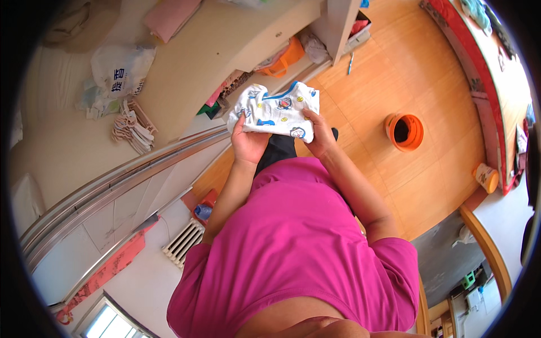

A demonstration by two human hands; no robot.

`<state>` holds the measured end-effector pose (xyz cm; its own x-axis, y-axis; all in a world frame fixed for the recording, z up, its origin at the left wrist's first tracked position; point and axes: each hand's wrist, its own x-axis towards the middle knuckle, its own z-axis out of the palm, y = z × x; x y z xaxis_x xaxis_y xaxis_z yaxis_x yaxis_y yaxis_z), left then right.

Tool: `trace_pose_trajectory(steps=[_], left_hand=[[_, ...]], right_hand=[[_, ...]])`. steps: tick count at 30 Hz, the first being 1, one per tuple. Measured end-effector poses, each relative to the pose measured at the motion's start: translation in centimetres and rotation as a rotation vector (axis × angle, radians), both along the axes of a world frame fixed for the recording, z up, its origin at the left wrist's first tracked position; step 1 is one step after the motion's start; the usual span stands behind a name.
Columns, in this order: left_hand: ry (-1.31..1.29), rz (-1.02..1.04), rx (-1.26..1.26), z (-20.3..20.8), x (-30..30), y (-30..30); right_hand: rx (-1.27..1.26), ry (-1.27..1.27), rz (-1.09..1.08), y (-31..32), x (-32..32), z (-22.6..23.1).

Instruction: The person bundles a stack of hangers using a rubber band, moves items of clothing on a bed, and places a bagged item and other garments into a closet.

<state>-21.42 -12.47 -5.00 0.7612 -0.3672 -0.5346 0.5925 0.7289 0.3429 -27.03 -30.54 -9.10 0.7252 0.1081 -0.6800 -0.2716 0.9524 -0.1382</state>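
Observation:
A folded white child's shirt with blue neck trim and small blue and yellow cartoon prints is held up in front of me, above the floor. My left hand grips its lower left edge, thumb on top and the other fingers underneath. On the right edge, my right hand pinches the cloth in the same way. The fingers beneath the fabric are hidden on both sides. To the left, a pale wardrobe shelf reaches close to the shirt.
A white plastic bag, a bundle of hangers and a folded pink cloth lie on the shelf. An orange bag sits in a lower compartment. On the wooden floor stands an orange bucket. A red-edged bed is at right.

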Motion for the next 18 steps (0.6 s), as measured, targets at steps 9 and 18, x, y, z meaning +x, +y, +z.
trace_pose_trajectory(steps=[9, 18], left_hand=[[-1.407, -1.067, 1.363, 1.6, -7.1, -9.4], [-0.955, -0.872, 1.048, 1.2, -9.9, -11.3]], right_hand=[[-0.068, -0.087, 0.001, -4.0, -6.6, -0.7], [-0.325, -0.061, -0.067, -6.2, -9.9, 0.5]])
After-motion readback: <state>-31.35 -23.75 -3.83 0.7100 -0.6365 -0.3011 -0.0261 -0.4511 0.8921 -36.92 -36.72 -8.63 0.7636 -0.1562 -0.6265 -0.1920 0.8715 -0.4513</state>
